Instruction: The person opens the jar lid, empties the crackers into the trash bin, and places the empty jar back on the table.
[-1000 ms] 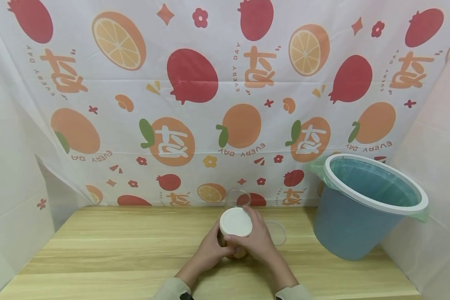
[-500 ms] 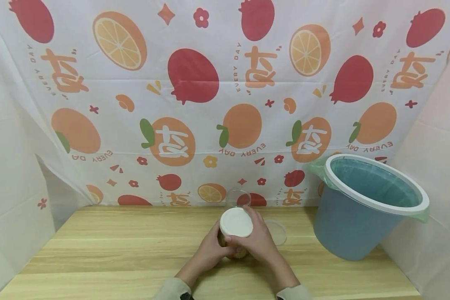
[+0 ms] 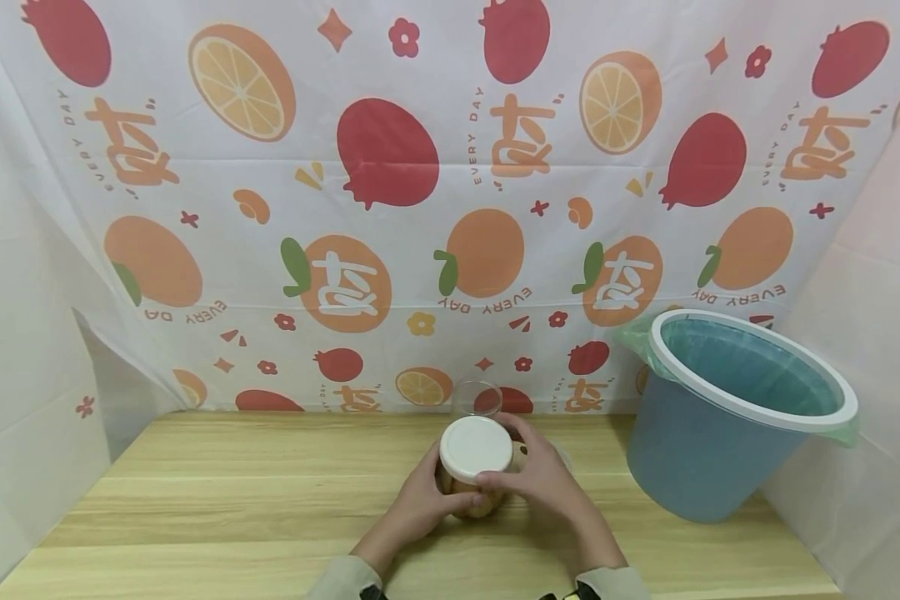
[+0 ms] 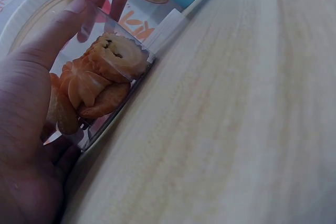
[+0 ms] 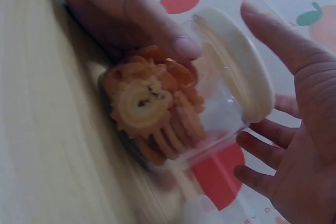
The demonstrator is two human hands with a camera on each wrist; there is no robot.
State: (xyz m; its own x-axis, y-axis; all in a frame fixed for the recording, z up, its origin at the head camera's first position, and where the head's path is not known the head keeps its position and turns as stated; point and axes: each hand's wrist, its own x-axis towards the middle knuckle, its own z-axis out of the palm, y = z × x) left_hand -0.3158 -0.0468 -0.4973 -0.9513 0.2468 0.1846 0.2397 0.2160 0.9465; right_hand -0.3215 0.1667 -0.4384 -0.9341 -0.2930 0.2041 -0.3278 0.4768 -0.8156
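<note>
The left hand (image 3: 420, 502) is gripping the jar (image 5: 214, 116); above this hand the lid (image 3: 476, 448) is already covering the cookies (image 5: 144, 103), tightness unclear; the right hand (image 3: 542, 477) is holding fingers loosely spread

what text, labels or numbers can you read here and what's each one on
"EVERY DAY", printed repeatedly on the patterned cloth, some copies sideways, some upside down.
Large stylized characters, orange or white, on the same cloth: I can't read them with certainty.
The cloth's lowest lettering: too small to read reliably.
Jar, white lid and bin: no visible text.
</note>
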